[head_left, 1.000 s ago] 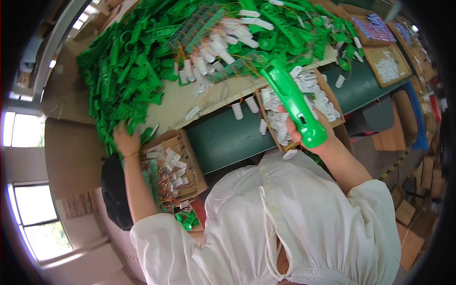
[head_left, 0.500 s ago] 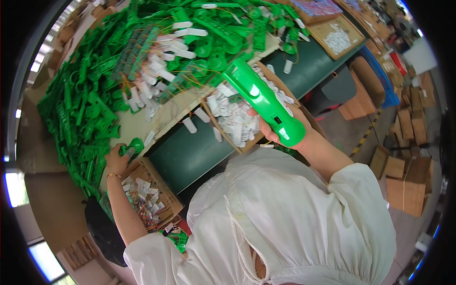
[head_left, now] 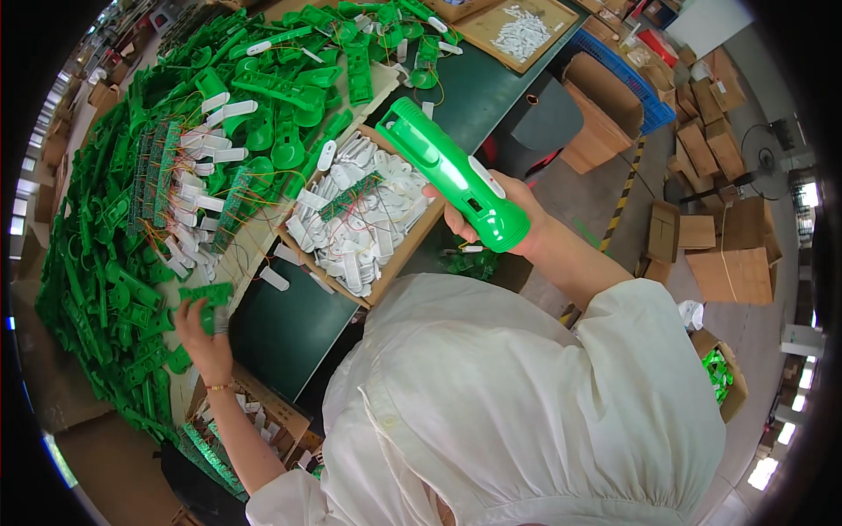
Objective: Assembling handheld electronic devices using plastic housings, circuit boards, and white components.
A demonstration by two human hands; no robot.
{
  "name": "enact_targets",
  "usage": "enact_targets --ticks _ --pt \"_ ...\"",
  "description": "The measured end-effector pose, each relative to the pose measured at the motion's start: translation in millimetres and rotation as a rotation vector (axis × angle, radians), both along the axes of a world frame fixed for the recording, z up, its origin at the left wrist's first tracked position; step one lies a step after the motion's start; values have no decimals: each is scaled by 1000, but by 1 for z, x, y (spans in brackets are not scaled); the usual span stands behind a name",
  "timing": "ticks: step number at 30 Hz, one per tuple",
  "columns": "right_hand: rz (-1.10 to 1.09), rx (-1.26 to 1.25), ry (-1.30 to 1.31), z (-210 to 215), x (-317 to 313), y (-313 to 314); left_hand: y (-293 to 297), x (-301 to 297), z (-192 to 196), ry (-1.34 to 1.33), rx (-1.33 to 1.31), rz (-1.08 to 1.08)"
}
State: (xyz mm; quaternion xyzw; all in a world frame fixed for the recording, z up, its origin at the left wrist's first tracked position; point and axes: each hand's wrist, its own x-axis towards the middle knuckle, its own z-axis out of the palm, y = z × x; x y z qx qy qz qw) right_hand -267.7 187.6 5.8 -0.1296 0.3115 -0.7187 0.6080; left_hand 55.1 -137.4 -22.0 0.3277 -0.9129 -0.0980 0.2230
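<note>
My right hand is wrapped round a bright green plastic flashlight, near its narrower end. The flashlight is tilted, its wider end up and to the left, with a dark switch opening and a white piece on its side. At the table's left edge my left hand has its fingers and thumb round a green plastic shell part, slightly blurred. A greyish wrap shows on one digit of that hand. Beside it spreads a large heap of green shell parts.
White pieces and a circuit board fill a cardboard box under the flashlight. Wired circuit boards lie on the heap. Another box stands by my left forearm. A tray of small white parts and a blue crate are farther right.
The view has shifted, so the table lies farther left. My left hand has turned, and the green part at it is at a different angle. The flashlight stays in my right hand.
</note>
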Motion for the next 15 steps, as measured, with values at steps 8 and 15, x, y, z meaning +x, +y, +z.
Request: enact_targets --ticks 8,15 --pt "-22 191 354 -44 -41 44 -31 16 -24 -428 216 576" --pt "-213 250 814 -44 -51 50 -12 -12 -25 -462 106 530"
